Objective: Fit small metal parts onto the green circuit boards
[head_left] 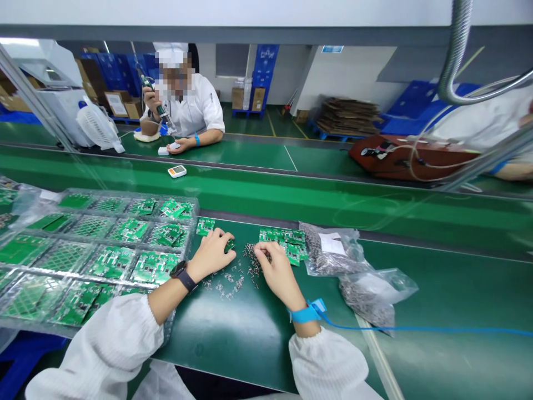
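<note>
My left hand (212, 256) is curved over a small green circuit board (230, 245), which shows between thumb and index finger. Most of that board is hidden under the hand. The fingers of my right hand (275, 268) are pinched together at the edge of a pile of small metal parts (252, 260); whatever they grip is too small to make out. More loose metal parts (227, 284) lie scattered between my wrists. Behind my right hand sits a group of green circuit boards (293, 243), and another board (205, 225) lies just beyond my left hand.
To the left, a clear compartment tray (137, 244) holds many green boards. Plastic bags of metal parts (328, 258) lie at the right. A blue cord (416, 330) runs right from my wrist strap. Across the green line, a co-worker (200, 105) holds a power screwdriver (160, 108).
</note>
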{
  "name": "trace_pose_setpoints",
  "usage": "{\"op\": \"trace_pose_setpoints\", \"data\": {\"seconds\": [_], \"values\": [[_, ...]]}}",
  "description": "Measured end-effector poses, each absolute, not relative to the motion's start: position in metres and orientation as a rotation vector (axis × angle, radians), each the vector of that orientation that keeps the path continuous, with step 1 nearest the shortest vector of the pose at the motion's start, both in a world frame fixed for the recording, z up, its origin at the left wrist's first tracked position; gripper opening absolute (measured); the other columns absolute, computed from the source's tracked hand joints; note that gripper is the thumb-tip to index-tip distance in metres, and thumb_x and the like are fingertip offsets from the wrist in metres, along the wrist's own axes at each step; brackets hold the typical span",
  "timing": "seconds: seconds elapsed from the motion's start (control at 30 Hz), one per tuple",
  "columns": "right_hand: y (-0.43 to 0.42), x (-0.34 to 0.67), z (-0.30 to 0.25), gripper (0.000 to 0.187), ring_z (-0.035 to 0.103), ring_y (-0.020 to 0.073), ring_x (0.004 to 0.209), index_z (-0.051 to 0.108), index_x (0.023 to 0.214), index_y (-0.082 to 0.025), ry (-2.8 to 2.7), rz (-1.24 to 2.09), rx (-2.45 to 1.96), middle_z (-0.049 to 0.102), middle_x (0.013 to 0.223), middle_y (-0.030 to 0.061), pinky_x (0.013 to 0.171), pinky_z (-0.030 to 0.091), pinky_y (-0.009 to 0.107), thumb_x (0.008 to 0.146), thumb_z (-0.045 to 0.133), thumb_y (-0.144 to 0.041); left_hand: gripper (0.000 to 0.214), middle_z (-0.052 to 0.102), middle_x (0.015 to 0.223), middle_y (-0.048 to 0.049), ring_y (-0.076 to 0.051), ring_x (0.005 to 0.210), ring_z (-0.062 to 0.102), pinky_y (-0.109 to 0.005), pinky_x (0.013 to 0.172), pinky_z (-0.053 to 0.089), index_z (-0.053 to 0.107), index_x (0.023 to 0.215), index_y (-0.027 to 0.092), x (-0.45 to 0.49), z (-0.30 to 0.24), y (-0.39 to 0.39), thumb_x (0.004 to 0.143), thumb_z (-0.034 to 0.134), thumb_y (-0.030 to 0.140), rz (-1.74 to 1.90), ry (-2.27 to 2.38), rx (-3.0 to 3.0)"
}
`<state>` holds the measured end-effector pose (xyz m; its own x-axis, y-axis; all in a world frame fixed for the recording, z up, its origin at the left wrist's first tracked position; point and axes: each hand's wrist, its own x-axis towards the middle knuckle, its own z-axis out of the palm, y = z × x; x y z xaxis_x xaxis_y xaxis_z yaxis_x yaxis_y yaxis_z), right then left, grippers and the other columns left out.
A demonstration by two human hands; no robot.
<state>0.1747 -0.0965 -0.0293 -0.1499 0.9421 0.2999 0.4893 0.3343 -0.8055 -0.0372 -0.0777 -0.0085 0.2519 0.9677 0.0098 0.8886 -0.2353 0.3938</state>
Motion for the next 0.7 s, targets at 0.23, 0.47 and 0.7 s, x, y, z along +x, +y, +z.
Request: {"op": "trace_pose_setpoints", "data": {"seconds": [0.23,0.47,0.7], "values": [[-0.095,0.18,-0.017,0.039,0.05,0.0195,0.077,0.071,0.095,-0.022,-1.224,1.273,-1.169,0.061,0.087,0.0022,0.065,0.039,0.03,0.085,0.072,-0.059,0.036,0.062,0.11,-0.0106,-0.029,0.113,0.061,-0.044,0.105,0.048,0.067,0.123,0.02,-0.035,-0.003,-0.078,0.089,0.054,0.025,0.505,1.665,2.114],[-0.099,0.179,-0.007,0.036,0.05,0.0164,0.076,0.069,0.088,-0.023,-0.89,1.565,-0.994,0.056,0.084,0.0002,0.058,0.037,0.026,0.072,0.087,-0.05,0.03,0.063,0.103,-0.0067,-0.024,0.103,0.063,-0.041,0.101,0.051,0.07,0.107,0.021,-0.036,-0.004,-0.073,0.087,0.048,0.013,0.678,1.574,2.044],[-0.099,0.179,-0.004,0.035,0.047,0.0145,0.071,0.066,0.085,-0.024,-0.827,1.698,-0.915,0.051,0.079,-0.0023,0.054,0.034,0.025,0.072,0.089,-0.047,0.021,0.071,0.11,-0.0051,-0.023,0.108,0.064,-0.041,0.105,0.048,0.075,0.106,0.022,-0.028,0.004,-0.076,0.091,0.059,0.02,0.847,1.263,1.945]]}}
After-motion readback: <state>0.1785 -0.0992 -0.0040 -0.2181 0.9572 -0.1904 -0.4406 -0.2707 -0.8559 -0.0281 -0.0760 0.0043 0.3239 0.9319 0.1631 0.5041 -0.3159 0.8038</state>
